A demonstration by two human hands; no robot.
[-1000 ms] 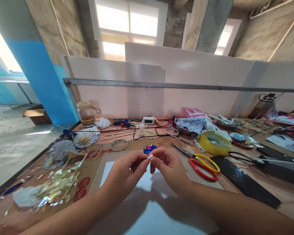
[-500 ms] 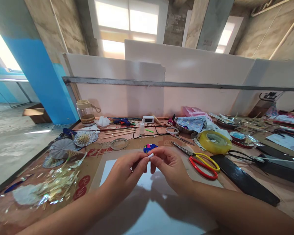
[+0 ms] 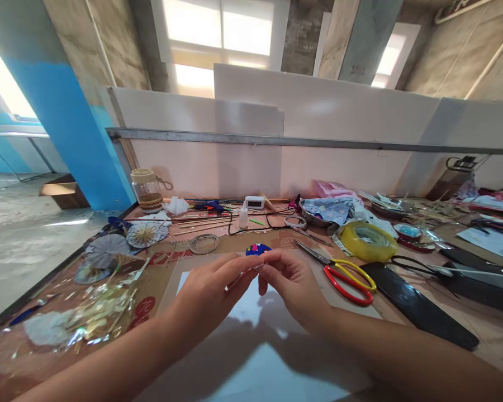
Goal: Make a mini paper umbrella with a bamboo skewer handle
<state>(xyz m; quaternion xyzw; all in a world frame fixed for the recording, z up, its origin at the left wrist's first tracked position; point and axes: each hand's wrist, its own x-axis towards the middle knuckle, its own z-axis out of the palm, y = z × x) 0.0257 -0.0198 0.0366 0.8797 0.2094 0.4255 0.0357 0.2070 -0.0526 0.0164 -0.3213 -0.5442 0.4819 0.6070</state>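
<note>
Over a white paper sheet (image 3: 264, 368), my left hand (image 3: 212, 290) and my right hand (image 3: 295, 287) meet at their fingertips. Between them is a small white rolled piece (image 3: 259, 267), now mostly covered by the fingers. My right thumb and index finger pinch it, while the left fingers lie together across it from the other side. Just beyond the fingertips sits a round blue patterned piece (image 3: 257, 249), its lower part hidden. Scissors with one red and one yellow handle (image 3: 350, 279) lie to the right of my right hand, blades partly apart.
A yellow tape roll (image 3: 368, 242) and a black phone-like slab (image 3: 421, 307) lie at right. Pleated fan pieces (image 3: 109, 251) and shiny scraps (image 3: 100, 312) cover the left side. Behind are a small glue bottle (image 3: 243, 216), a wire ring (image 3: 204, 244) and a glass jar (image 3: 147, 192).
My left fingers have straightened and slid forward over the white rolled piece, hiding most of it. My right hand has barely moved and keeps its pinch.
</note>
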